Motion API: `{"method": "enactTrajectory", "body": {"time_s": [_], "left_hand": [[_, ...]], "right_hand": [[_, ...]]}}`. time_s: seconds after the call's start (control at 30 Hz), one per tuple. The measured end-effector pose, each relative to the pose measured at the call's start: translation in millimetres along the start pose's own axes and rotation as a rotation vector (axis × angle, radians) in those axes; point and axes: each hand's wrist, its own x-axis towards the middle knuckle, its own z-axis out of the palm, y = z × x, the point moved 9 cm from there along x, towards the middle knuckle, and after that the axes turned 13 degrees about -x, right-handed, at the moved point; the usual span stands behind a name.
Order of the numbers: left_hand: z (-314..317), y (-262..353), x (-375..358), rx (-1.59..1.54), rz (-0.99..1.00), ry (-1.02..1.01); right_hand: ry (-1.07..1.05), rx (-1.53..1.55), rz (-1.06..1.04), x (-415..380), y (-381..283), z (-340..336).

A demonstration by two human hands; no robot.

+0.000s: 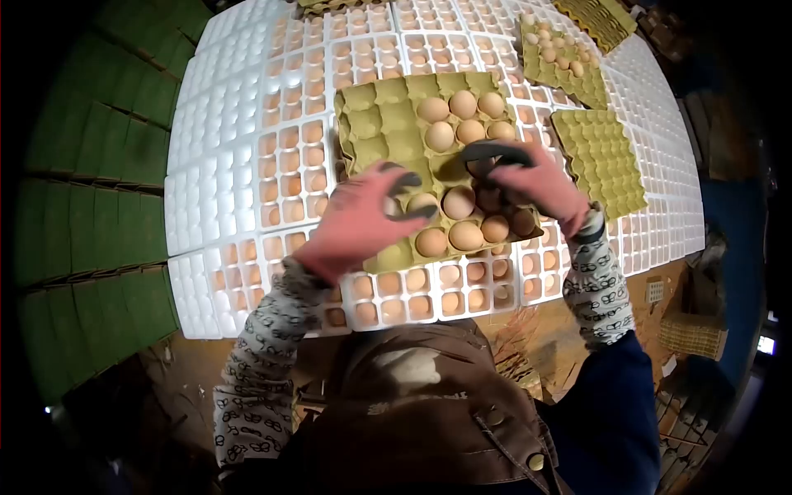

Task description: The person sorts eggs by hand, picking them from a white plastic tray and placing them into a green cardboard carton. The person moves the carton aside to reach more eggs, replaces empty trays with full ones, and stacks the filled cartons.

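from where i'm standing, the clearest relation is this: a light-brown egg [459,202] sits between the two gloved hands, in the near half of the olive pulp egg tray [371,124]. it lies to the right of the left hand [355,219] and down and to the left of the right hand [540,181]. a paler egg [423,205] is closer to the left fingertips, just beside the thumb, so the left hand looks the nearer one for that egg.

the left hand is curved into a wide c, fingers and thumb parted, with the dark-coated tips facing inward. the right hand is bent over the tray's right side, fingers above the thumb; shadow fills the space between them, and i can't tell whether it holds an egg or how wide it is.

the middle egg looks smooth, warm and nearly round from above – its long axis is hard to judge, though it may be standing fairly upright in its cup. the near-row egg [466,236] below it seems a touch broader sideways. farther from the person, six brown eggs sit in two rows of three, while the tray's far left cups are bare. the pulp tray rests over white egg trays [219,206], many with eggs showing in their cups, and another pulp tray [598,157] lies off to the right.
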Motion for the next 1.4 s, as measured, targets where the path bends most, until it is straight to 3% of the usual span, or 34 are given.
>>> {"method": "enactTrajectory", "body": {"time_s": [0.03,0.1,0.13,0.17,0.23,0.3,0.33,0.37,0.43,0.47,0.57,0.6,0.63,0.67,0.7,0.73,0.8,0.87,0.93,0.97,1.0,1.03,1.1,1.17,1.2,1.23,1.3,1.37,1.4], "left_hand": [[23.1,-8.6,3.0,0.447,0.087,-0.019],[32.3,-16.1,4.7,0.465,0.174,-0.029],[22.6,-23.7,1.2,0.043,0.036,-0.008],[13.6,-29.0,-6.3,-0.382,-0.098,0.015],[4.3,-38.5,-23.4,-1.051,-0.251,0.106],[7.0,-26.6,-29.0,-0.952,-0.171,0.082],[6.6,0.3,-22.9,-0.383,0.098,0.156],[23.6,18.1,-20.9,0.207,0.144,0.026],[59.5,17.9,-21.0,0.686,0.131,-0.113],[66.3,16.0,-21.6,0.68,0.072,-0.236],[15.6,6.9,-48.2,-0.003,0.267,0.11],[-0.5,-8.1,-59.0,-0.361,0.215,0.149],[-4.2,-38.7,-78.8,-0.955,-0.144,0.102],[-20.6,-66.2,-133.6,-1.135,-0.139,0.17],[-9.7,-97.3,-169.1,-1.325,-0.097,0.202],[-4.6,-125.8,-198.5,-1.377,0.029,0.289],[13.5,-196.6,-286.8,-1.711,-0.205,0.896],[1.0,-232.0,-355.2,-1.613,-0.209,1.065],[-25.9,-251.1,-417.2,-1.264,-0.201,1.116],[-25.0,-276.7,-434.5,-1.551,-0.269,1.22],[-47.0,-273.6,-444.9,-1.372,-0.327,1.319],[-52.1,-290.9,-455.6,-1.065,-0.399,1.198],[-28.0,-348.6,-466.4,-0.996,-0.357,1.235],[-38.8,-350.0,-466.7,-1.066,-0.366,1.232],[-49.8,-343.6,-467.1,-1.049,-0.321,1.251],[-68.6,-323.9,-467.4,-1.181,-0.227,1.352],[-81.7,-340.6,-489.8,-0.892,-0.327,1.529],[-137.0,-296.2,-485.8,-0.06,-0.706,1.289],[-140.9,-307.6,-480.4,-0.175,-0.744,1.162]], "right_hand": [[-0.099,-0.341,-0.054,2.7,-16.3,28.6],[-0.03,-0.967,-0.169,-0.3,-25.3,55.1],[-0.026,-0.915,-0.18,1.6,-22.9,44.7],[0.11,-0.572,-0.171,-5.3,-18.5,19.5],[0.053,0.28,0.089,-16.6,20.5,-9.2],[-0.031,0.517,0.057,-29.3,8.0,-8.3],[-0.057,0.118,-0.158,-21.1,-9.2,-3.6],[-0.068,-0.231,-0.062,-28.3,-8.5,13.2],[-0.035,-1.241,-0.199,-30.1,-28.8,57.7],[-0.111,-1.25,-0.223,-26.7,-22.6,72.9],[0.049,-0.903,-0.293,-41.5,-30.9,38.8],[0.0,-0.492,-0.115,-46.8,-20.6,29.1],[0.03,-0.166,-0.032,-54.6,-9.3,25.4],[-0.153,0.18,0.251,-48.6,-14.3,60.4],[-0.061,0.319,0.257,-42.7,-20.9,82.7],[-0.127,0.449,0.237,-35.8,-31.6,111.8],[-0.236,0.402,0.209,-8.9,-14.1,171.6],[-0.346,0.323,0.325,14.7,-28.7,240.9],[-0.484,0.28,0.277,51.1,-99.3,335.4],[-0.476,0.171,0.138,72.0,-113.1,376.0],[-0.45,0.061,0.002,91.9,-126.9,416.1],[-0.395,-0.181,-0.121,113.7,-138.0,447.9],[-0.24,-0.646,-0.39,142.4,-191.6,495.7],[-0.211,-0.964,-0.569,162.1,-221.2,539.4],[-0.364,-1.202,-0.503,184.4,-199.0,573.9],[-0.248,-1.246,-0.563,192.8,-205.0,586.7],[-0.243,-1.232,-0.721,183.9,-223.9,590.2],[-0.303,-1.137,-0.773,182.2,-234.7,604.1],[-0.362,-1.097,-0.787,180.5,-237.2,614.7]]}}
